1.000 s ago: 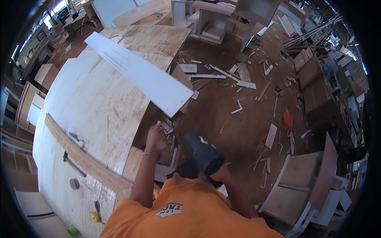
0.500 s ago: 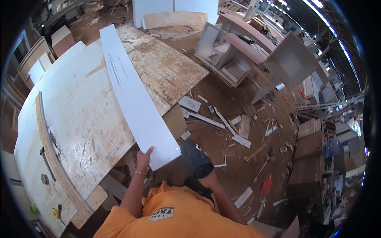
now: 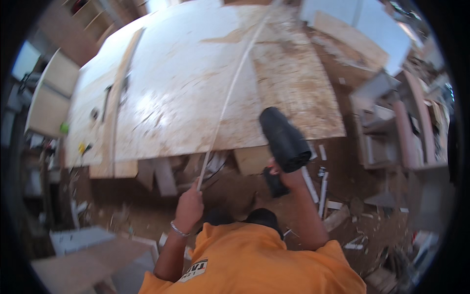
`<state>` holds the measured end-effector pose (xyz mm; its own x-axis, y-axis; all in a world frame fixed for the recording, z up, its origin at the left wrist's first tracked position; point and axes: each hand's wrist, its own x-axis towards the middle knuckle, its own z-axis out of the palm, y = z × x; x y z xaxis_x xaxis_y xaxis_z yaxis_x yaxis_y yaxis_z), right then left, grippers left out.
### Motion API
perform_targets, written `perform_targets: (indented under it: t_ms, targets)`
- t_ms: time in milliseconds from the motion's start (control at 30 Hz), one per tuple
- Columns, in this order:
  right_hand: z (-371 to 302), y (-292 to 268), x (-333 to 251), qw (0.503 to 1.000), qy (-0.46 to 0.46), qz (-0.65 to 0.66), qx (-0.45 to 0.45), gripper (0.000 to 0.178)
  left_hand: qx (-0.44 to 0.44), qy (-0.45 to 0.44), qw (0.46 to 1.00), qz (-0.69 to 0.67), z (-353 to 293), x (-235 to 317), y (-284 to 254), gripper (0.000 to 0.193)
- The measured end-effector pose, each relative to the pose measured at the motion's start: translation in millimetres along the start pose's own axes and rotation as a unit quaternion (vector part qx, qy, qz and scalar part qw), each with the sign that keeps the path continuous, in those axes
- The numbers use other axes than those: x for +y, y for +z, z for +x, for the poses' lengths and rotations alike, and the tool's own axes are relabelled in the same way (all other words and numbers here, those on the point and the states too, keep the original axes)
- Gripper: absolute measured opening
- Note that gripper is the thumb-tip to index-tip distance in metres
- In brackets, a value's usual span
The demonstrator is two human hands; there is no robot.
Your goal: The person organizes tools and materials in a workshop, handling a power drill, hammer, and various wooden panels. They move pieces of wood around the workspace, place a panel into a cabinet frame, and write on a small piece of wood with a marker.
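The long white board (image 3: 229, 93) stands on edge, so only its narrow pale edge shows, running from my body across the worktable. My left hand (image 3: 190, 205) is closed on its near end, just off the table's front edge. A black pistol-shaped power tool (image 3: 284, 139) with a thick barrel is in my right hand (image 3: 281, 172), to the right of the board. Its barrel points up and away, over the table's front edge, apart from the board. My right fingers are partly hidden behind the tool's grip; its exact kind is unclear.
The worn worktable (image 3: 171, 108) spreads ahead. On its left lie a long wooden strip (image 3: 120, 98), a dark hand tool (image 3: 106, 103) and a yellow item (image 3: 82, 148). A cabinet carcass (image 3: 379, 130) stands right. Offcuts (image 3: 334, 205) litter the floor; a panel stack (image 3: 93, 259) is near left.
The board has turned from its broad white face showing to standing on edge. My right hand has raised the tool forward beside the table. The whole view has swung to the left.
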<state>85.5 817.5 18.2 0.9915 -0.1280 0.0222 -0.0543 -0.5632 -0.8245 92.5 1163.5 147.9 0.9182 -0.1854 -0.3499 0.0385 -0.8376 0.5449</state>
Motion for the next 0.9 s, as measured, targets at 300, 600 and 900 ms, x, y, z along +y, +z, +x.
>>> perform_targets:
  t_ms: [300,600,900]
  targets:
    - [2.4,-25.6,-0.2,0.702,0.163,0.685,-0.101,0.074,-0.034,-0.122,0.991,-0.049,-136.7,-8.1,-11.9,0.044]
    - [-10.2,90.6,-53.6,0.527,0.084,0.816,-0.223,0.07,-0.066,-0.144,0.987,0.009,-252.7,32.0,-87.3,0.05]
    - [-18.8,143.2,-178.1,0.542,0.047,0.757,-0.361,0.064,0.113,-0.076,0.99,-0.035,-397.6,-105.9,-42.5,0.052]
